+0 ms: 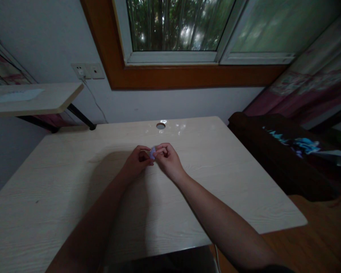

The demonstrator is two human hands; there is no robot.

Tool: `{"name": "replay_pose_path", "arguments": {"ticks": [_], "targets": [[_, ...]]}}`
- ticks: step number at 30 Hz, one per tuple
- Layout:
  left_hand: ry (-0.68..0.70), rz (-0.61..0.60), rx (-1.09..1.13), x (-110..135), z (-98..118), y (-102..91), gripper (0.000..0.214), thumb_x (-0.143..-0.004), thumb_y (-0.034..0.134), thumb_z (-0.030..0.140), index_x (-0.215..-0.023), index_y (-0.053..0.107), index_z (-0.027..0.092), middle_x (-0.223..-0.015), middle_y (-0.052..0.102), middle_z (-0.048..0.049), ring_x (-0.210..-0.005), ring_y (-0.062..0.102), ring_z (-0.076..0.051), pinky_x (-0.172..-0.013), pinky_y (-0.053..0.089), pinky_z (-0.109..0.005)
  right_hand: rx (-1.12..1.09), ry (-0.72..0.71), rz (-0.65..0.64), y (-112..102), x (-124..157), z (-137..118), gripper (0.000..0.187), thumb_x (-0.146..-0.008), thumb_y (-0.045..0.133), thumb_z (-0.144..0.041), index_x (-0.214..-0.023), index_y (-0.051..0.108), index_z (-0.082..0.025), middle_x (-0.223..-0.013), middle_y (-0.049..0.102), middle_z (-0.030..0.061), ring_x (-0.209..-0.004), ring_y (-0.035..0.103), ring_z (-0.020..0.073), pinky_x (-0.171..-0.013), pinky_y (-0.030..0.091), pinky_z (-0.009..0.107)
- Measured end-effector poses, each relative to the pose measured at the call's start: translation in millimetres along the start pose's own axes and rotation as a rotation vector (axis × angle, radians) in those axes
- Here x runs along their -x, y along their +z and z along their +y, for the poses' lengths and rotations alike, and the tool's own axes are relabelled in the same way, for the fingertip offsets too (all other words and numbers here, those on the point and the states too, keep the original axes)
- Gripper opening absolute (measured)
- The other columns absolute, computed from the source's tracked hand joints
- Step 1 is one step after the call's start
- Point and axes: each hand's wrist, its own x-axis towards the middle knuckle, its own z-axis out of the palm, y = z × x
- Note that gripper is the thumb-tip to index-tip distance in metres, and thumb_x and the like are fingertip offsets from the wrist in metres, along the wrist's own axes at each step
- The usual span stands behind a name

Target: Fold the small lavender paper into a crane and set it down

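Observation:
Between my two hands is a small pale purple piece (152, 152), perhaps folded paper; its exact kind is too small to tell. My left hand (136, 160) pinches it from the left, thumb and fingertips closed at its edge. From the other side, my right hand (168, 159) grips it with thumb and curled fingers. Both hands are over the middle of the light wood-grain table (221, 182), towards its far side. The fingers cover part of the small piece.
A round cable hole (160, 126) lies near the table's back edge. On the left stands a raised shelf (65, 99) with a sheet of paper (17, 95). A cable (95, 99) hangs from the wall socket (88, 71). Dark furniture (261, 151) stands at the right.

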Motion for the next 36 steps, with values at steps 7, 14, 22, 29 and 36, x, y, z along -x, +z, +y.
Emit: {"name": "replay_pose_path", "arguments": {"ticks": [7, 14, 22, 29, 36], "targets": [[-0.010, 0.024, -0.017, -0.5, -0.7, 0.5, 0.049, -0.069, 0.083, 0.029, -0.107, 0.052, 0.019, -0.067, 0.066, 0.0043, -0.064, 0.067, -0.014, -0.066, 0.051, -0.027, -0.001, 0.004, 0.008, 0.0, 0.2, -0.4, 0.027, -0.077, 0.074, -0.029, -0.096, 0.057, -0.024, -0.077, 0.065, -0.0033, -0.066, 0.060, 0.0130, -0.065, 0.047, 0.027], [-0.026, 0.030, -0.047, 0.2, 2.6, 0.8, 0.050, -0.068, 0.083, 0.030, -0.106, 0.052, 0.018, -0.065, 0.064, 0.0054, -0.061, 0.066, -0.013, -0.064, 0.050, -0.026, 0.003, -0.003, 0.032, 0.0, -1.8, 2.5, 0.028, -0.076, 0.075, -0.029, -0.096, 0.056, -0.024, -0.076, 0.065, -0.0038, -0.067, 0.060, 0.0129, -0.067, 0.046, 0.027], [0.006, 0.031, -0.077, 0.1, 5.6, 2.2, 0.050, -0.069, 0.083, 0.031, -0.106, 0.052, 0.018, -0.062, 0.063, 0.0053, -0.059, 0.063, -0.012, -0.061, 0.046, -0.024, 0.016, -0.001, 0.027, -0.5, -0.3, 1.8, 0.029, -0.075, 0.075, -0.030, -0.096, 0.056, -0.024, -0.077, 0.066, -0.0030, -0.066, 0.061, 0.0138, -0.066, 0.047, 0.028], [0.014, 0.035, -0.061, 1.4, 2.9, 1.4, 0.047, -0.072, 0.081, 0.028, -0.108, 0.052, 0.018, -0.066, 0.065, 0.0041, -0.064, 0.064, -0.013, -0.064, 0.047, -0.025, -0.023, 0.013, -0.002, 0.3, -0.6, -1.1, 0.025, -0.076, 0.074, -0.029, -0.093, 0.057, -0.023, -0.076, 0.065, -0.0030, -0.066, 0.060, 0.0129, -0.066, 0.046, 0.027], [0.047, 0.042, -0.010, -0.5, -3.8, -0.2, 0.045, -0.071, 0.081, 0.028, -0.105, 0.053, 0.019, -0.068, 0.064, 0.0040, -0.065, 0.064, -0.013, -0.065, 0.047, -0.026, 0.005, 0.015, -0.029, 2.3, 1.2, -2.7, 0.020, -0.076, 0.072, -0.025, -0.091, 0.058, -0.022, -0.075, 0.065, -0.0021, -0.067, 0.060, 0.0137, -0.065, 0.044, 0.028]]}}
